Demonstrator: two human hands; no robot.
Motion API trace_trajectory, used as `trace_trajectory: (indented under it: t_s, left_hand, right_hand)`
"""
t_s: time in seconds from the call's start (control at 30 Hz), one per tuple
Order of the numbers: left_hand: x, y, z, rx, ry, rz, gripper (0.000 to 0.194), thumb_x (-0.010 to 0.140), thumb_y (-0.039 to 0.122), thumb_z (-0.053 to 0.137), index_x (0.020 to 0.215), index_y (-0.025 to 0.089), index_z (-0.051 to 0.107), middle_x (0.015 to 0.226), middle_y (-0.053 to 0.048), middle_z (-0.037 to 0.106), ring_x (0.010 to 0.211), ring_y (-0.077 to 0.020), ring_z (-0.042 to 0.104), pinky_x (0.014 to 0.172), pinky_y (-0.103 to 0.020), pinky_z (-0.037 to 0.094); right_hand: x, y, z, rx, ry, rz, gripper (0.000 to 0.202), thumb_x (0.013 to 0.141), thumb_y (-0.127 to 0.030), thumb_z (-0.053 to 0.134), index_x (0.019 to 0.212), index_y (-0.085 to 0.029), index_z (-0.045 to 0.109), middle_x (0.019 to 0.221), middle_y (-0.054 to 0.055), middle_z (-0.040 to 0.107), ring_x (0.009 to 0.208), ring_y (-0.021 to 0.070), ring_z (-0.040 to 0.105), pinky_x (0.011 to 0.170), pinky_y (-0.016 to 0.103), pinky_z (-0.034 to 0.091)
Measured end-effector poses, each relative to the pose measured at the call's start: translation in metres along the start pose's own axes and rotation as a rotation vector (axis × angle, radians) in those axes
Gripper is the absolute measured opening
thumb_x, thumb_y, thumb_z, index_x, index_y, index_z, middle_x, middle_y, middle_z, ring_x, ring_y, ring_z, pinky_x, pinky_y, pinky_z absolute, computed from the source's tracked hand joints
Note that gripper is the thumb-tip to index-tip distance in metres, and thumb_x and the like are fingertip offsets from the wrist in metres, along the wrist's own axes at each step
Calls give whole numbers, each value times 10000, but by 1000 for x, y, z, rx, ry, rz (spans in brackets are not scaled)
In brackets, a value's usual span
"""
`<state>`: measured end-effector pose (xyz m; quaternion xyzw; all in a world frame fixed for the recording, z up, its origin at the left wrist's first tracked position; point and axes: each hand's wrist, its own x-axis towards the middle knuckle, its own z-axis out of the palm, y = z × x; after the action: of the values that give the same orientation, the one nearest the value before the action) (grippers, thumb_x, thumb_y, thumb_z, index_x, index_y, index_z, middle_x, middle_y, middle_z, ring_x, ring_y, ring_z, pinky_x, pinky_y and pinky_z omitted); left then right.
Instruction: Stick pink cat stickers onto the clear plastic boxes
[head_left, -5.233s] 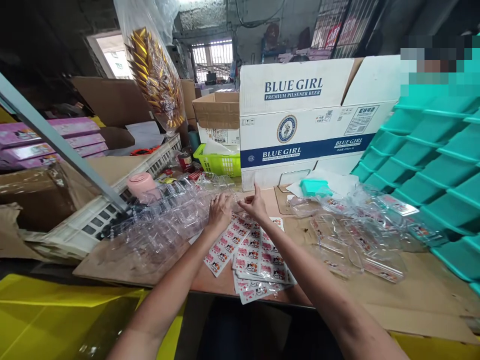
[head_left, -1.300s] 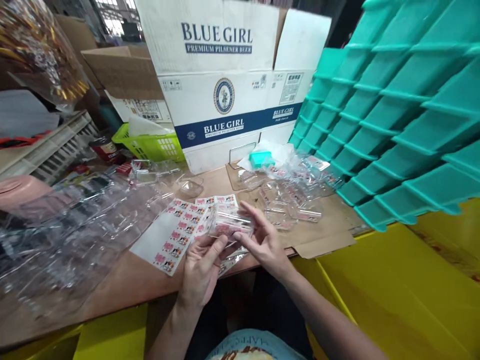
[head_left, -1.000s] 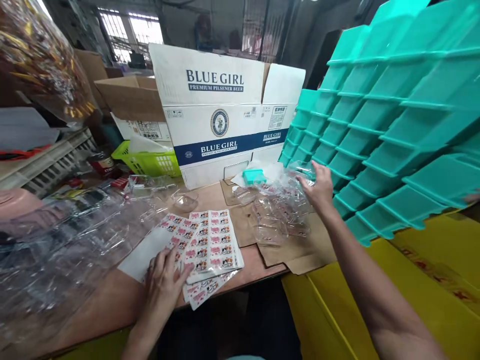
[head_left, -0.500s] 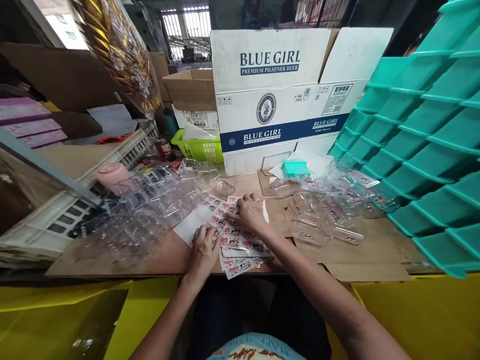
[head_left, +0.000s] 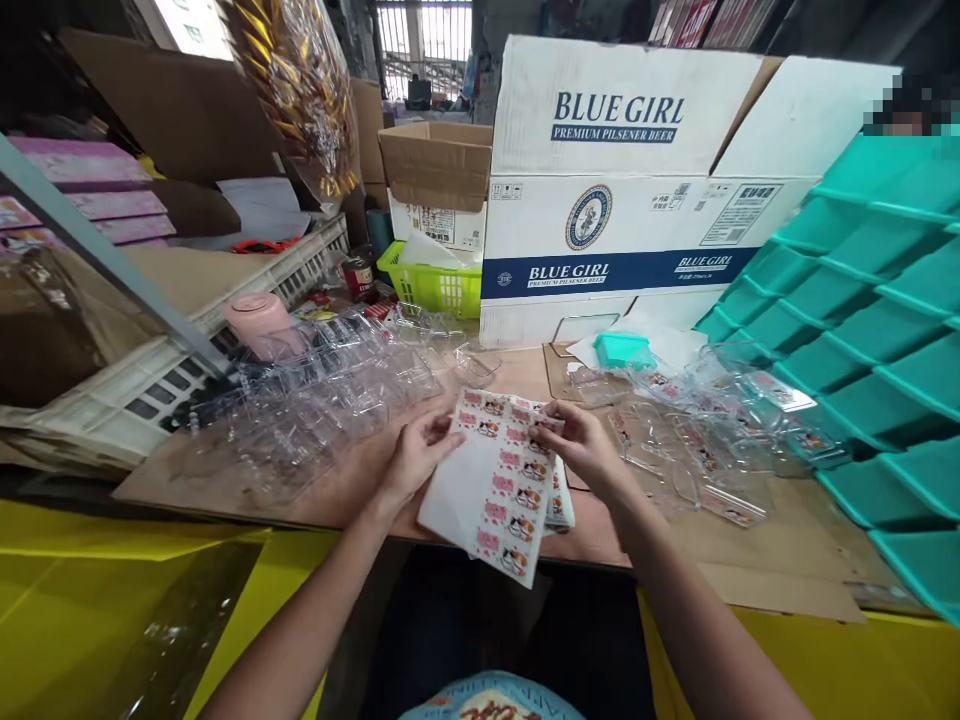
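A sheet of cat-and-pink-print stickers [head_left: 501, 485] is held at a slant over the front edge of the table, its lower left part blank white. On its left edge my left hand [head_left: 421, 455] is closed, thumb on top. My right hand [head_left: 579, 438] pinches the upper right edge of the sheet. More printed sheets [head_left: 560, 500] show beneath it on the right. Clear plastic covers [head_left: 337, 395] lie heaped to the left, and others with stickers on them [head_left: 705, 445] lie to the right.
Behind stand a white Blue Girl carton [head_left: 592, 215], a lime green basket [head_left: 439, 290] and a turquoise box [head_left: 622, 350]. Stacked turquoise trays [head_left: 862, 330] rise on the right. A pink jar [head_left: 264, 325] is at the left, beside a white crate [head_left: 180, 385].
The view has shifted left. Both hands have moved from resting on the sheets to gripping one sheet by its sides, which is now lifted and turned, with its blank part showing.
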<state>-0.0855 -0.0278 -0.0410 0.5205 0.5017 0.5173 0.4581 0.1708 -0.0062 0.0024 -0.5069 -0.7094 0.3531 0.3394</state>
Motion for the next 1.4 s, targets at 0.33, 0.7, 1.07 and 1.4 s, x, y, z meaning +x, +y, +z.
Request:
trace_trajectory:
  t_s: [0.33, 0.7, 1.07, 1.4]
  left_hand:
    - [-11, 31, 57, -301, -313, -252, 259, 695, 324, 822, 857, 138, 745, 836, -42, 728, 701, -121, 628, 674, -225, 480]
    - [-9, 14, 60, -240, -175, -143, 232, 749, 349, 774, 889, 164, 767, 926, -64, 732, 835, -163, 637, 763, -256, 481]
    - [-6, 9, 62, -130, -212, -70, 230, 820, 351, 692, 954, 178, 760, 980, -68, 704, 895, -188, 629, 795, -272, 486]
    - [10, 16, 62, 301, -29, 183, 358, 790, 149, 613, 1129, 216, 706, 1190, -102, 589, 1194, -270, 513, 1056, -438, 407]
  right_hand:
    - [2, -5, -13, -134, 29, -78, 174, 839, -350, 670, 769, -191, 686, 726, 23, 684, 677, 183, 614, 655, 305, 475]
    - [-14, -2, 31, -302, 313, -525, 97, 898, -263, 654, 916, -235, 744, 835, 63, 684, 837, 219, 547, 762, 387, 471]
    - [-6, 3, 37, 194, 287, -94, 237, 836, -400, 656, 695, -211, 685, 700, 41, 660, 708, 191, 564, 680, 328, 459]
    - [8, 21, -4, 203, 741, -70, 252, 882, -425, 596, 770, -201, 622, 767, 38, 636, 726, 181, 571, 727, 328, 463]
